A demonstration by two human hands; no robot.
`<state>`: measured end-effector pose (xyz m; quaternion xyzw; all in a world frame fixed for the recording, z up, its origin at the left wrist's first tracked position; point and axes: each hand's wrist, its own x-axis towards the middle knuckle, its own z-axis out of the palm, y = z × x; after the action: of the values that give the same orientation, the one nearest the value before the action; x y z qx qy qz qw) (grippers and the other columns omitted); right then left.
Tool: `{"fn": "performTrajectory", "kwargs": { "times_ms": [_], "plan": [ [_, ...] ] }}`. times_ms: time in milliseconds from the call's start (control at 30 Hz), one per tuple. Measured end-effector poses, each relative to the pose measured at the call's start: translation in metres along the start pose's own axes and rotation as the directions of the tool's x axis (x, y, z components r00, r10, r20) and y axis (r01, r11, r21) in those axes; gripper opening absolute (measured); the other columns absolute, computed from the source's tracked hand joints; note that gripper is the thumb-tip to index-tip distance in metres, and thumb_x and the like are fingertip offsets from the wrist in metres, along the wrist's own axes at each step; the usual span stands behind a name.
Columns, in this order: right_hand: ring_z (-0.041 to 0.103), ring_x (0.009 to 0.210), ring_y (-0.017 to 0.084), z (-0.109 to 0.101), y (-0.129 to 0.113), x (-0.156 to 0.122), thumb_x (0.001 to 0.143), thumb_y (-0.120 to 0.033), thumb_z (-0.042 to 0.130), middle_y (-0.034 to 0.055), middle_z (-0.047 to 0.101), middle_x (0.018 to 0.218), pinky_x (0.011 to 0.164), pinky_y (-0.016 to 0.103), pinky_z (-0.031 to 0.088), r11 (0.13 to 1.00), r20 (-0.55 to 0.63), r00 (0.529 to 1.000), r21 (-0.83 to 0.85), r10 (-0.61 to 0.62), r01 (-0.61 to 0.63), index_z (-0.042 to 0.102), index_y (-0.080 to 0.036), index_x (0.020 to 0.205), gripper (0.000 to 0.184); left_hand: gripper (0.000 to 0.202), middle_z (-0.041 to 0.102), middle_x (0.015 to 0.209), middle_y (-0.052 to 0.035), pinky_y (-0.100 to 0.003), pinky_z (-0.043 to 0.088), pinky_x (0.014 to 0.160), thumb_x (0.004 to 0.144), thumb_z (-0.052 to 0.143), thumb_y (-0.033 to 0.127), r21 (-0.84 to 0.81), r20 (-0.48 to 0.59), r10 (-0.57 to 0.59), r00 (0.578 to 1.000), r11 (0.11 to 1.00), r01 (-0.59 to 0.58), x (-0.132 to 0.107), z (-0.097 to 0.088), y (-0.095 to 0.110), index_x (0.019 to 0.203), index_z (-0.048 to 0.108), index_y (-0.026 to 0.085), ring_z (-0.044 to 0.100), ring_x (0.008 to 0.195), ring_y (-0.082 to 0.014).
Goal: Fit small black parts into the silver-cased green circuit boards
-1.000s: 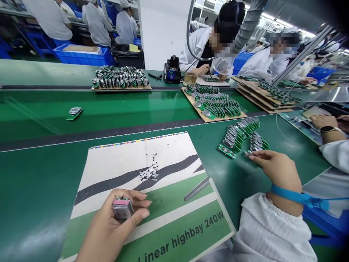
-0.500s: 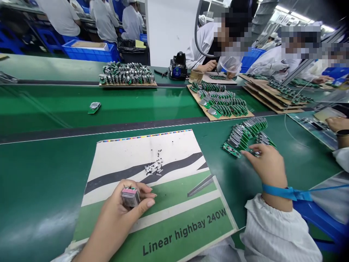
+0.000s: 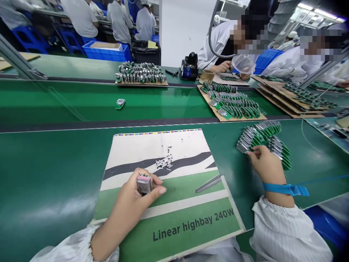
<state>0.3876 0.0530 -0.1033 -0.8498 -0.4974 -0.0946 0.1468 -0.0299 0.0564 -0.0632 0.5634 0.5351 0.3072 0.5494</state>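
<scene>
One board stack sits clasped in the left hand; the right hand, grip unclear, touches a board row.

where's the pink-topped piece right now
In the head view, the pink-topped piece is in the left hand, over the printed sheet, nearer the camera and left of the small loose parts.

Green tabletop, printed cardboard sheet lying flat, circuit boards in rows rightward
</scene>
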Motion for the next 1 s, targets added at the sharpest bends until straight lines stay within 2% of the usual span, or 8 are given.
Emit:
{"fn": "performTrajectory", "kwargs": {
  "times_ms": [233, 400, 433, 500, 600, 667, 833, 1000],
  "plan": [
    [0.056, 0.083, 0.035, -0.014, -0.006, -0.004, 0.082, -0.041, 0.055, 0.0163, 0.061, 0.086, 0.057, 0.037, 0.032, 0.999, -0.063, 0.998, -0.036, -0.009, 0.007, 0.06, -0.019, 0.092, 0.025, 0.033, 0.062, 0.069, 0.0071, -0.024, 0.048, 0.058, 0.079, 0.07, 0.03, -0.28, 0.023, 0.02, 1.0, 0.96, -0.012, 0.004, 0.002, 0.006, 0.086, 0.039, 0.023, 0.062, 0.061, -0.0117],
    [0.054, 0.087, 0.03, -0.029, -0.058, -0.021, 0.085, -0.036, 0.056, 0.0107, 0.059, 0.088, 0.066, 0.037, 0.036, 0.956, -0.151, 0.949, 0.059, -0.275, 0.287, 0.059, -0.02, 0.09, 0.017, 0.033, 0.062, 0.066, 0.0075, -0.022, 0.047, 0.054, 0.078, 0.07, 0.028, -0.301, -0.039, 0.014, 0.999, 0.953, -0.025, 0.012, -0.003, 0.009, 0.093, 0.041, 0.022, 0.061, 0.055, -0.0104],
    [0.055, 0.085, 0.028, -0.031, -0.078, -0.027, 0.086, -0.034, 0.056, 0.0087, 0.061, 0.086, 0.069, 0.037, 0.037, 0.895, -0.145, 0.907, 0.16, -0.396, 0.416, 0.059, -0.02, 0.087, 0.015, 0.034, 0.061, 0.065, 0.0074, -0.021, 0.047, 0.052, 0.077, 0.071, 0.029, -0.295, -0.068, 0.025, 0.997, 0.954, -0.044, 0.015, -0.006, 0.01, 0.093, 0.041, 0.021, 0.06, 0.053, -0.0101],
    [0.055, 0.08, 0.023, -0.036, -0.12, -0.04, 0.089, -0.027, 0.056, 0.0055, 0.063, 0.082, 0.073, 0.036, 0.036, 0.691, -0.079, 0.759, 0.361, -0.646, 0.626, 0.059, -0.02, 0.082, 0.011, 0.037, 0.061, 0.066, 0.0068, -0.021, 0.046, 0.05, 0.074, 0.074, 0.029, -0.268, -0.145, 0.061, 0.988, 0.958, -0.098, 0.025, -0.012, 0.011, 0.092, 0.042, 0.021, 0.059, 0.049, -0.0097],
    [0.054, 0.082, 0.021, -0.038, -0.178, -0.057, 0.091, -0.02, 0.056, 0.0041, 0.064, 0.083, 0.075, 0.036, 0.035, 0.498, 0.08, 0.538, 0.511, -0.839, 0.701, 0.061, -0.019, 0.083, 0.01, 0.036, 0.062, 0.069, 0.0046, -0.021, 0.048, 0.049, 0.072, 0.074, 0.029, -0.126, -0.307, 0.135, 0.942, 0.975, -0.181, 0.047, -0.03, 0.015, 0.09, 0.044, 0.02, 0.06, 0.049, -0.0105],
    [0.054, 0.084, 0.022, -0.035, -0.204, -0.063, 0.09, -0.019, 0.059, 0.0046, 0.064, 0.085, 0.077, 0.036, 0.035, 0.482, 0.148, 0.484, 0.531, -0.863, 0.697, 0.063, -0.019, 0.083, 0.008, 0.032, 0.061, 0.072, 0.0035, -0.021, 0.049, 0.05, 0.074, 0.072, 0.028, -0.009, -0.406, 0.19, 0.894, 0.977, -0.212, 0.063, -0.046, 0.018, 0.089, 0.045, 0.019, 0.061, 0.051, -0.0104],
    [0.056, 0.084, 0.022, -0.016, -0.224, -0.071, 0.087, -0.018, 0.063, 0.0034, 0.064, 0.083, 0.076, 0.036, 0.037, 0.488, 0.152, 0.491, 0.54, -0.858, 0.686, 0.064, -0.018, 0.082, 0.005, 0.028, 0.059, 0.07, 0.0038, -0.02, 0.047, 0.05, 0.074, 0.072, 0.022, 0.182, -0.519, 0.271, 0.811, 0.962, -0.204, 0.113, -0.088, 0.034, 0.084, 0.046, 0.019, 0.061, 0.052, -0.0097],
    [0.054, 0.079, 0.021, -0.004, -0.22, -0.084, 0.086, -0.013, 0.063, 0.0035, 0.062, 0.082, 0.071, 0.034, 0.036, 0.515, 0.072, 0.565, 0.517, -0.822, 0.684, 0.06, -0.017, 0.082, 0.007, 0.024, 0.062, 0.078, 0.0005, -0.023, 0.05, 0.056, 0.079, 0.069, 0.017, 0.394, -0.508, 0.329, 0.796, 0.911, -0.125, 0.184, -0.112, 0.058, 0.094, 0.051, 0.015, 0.061, 0.056, -0.01]
  ]
}}
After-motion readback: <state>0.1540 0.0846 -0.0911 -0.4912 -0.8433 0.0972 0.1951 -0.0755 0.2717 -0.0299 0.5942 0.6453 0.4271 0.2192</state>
